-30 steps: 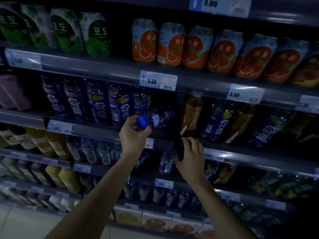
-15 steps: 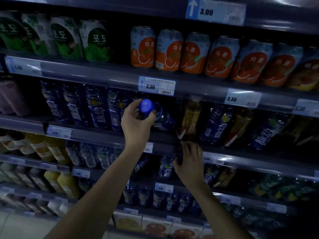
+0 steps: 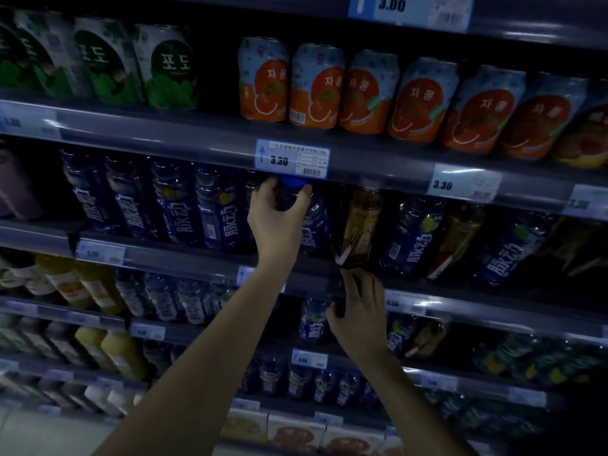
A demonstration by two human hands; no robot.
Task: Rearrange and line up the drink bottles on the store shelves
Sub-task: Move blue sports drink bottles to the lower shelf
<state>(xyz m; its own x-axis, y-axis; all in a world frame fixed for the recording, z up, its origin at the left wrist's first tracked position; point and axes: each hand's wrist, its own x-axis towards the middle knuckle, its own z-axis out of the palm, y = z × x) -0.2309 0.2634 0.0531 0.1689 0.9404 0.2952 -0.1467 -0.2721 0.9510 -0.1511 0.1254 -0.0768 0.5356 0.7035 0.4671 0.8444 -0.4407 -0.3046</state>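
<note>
blue bottle (image 3: 311, 222) upright on shelf, left hand (image 3: 274, 213) gripping its neck; right hand (image 3: 358, 312) loosely curled on shelf edge (image 3: 460, 311).

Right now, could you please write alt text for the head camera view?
A person's left hand grips the top of a blue-capped, blue-labelled plastic drink bottle upright on a dim store shelf, beside an amber tea bottle. Their right hand rests at the shelf edge below.

You face a dim store shelving unit (image 3: 204, 136) with grey rails running in tiers, sloping down to your right. White and blue price tags (image 3: 292, 158) sit clipped along the rail fronts and catch faint glare. Pale floor (image 3: 36, 436) shows at lower left. Lighting is poor throughout.
</note>
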